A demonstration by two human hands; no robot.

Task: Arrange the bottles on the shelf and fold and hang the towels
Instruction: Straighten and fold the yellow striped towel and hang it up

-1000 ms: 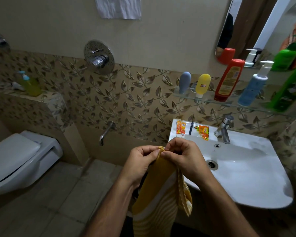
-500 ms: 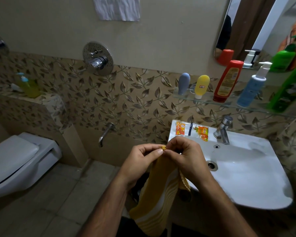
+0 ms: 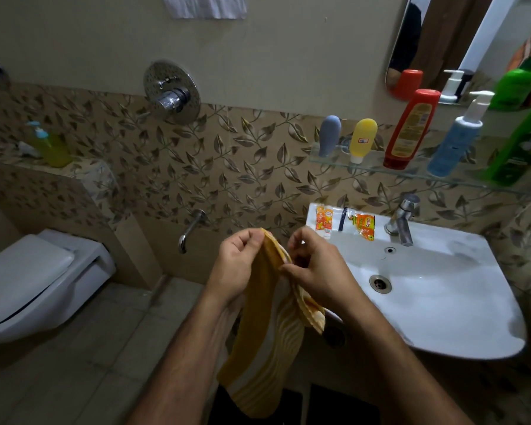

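- Left hand (image 3: pixel 242 265) and right hand (image 3: pixel 314 271) pinching the towel's (image 3: pixel 267 348) top corners, the rest hanging.
- Risk: a corner slipping loose, spoiling the fold.

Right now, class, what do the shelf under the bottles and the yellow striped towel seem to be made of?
Clear flat wall shelf: likely glass, glossy; the tiles show through it. Yellow white-striped towel: woven cloth, probably cotton, matte; it hangs limp and creased from both hands.
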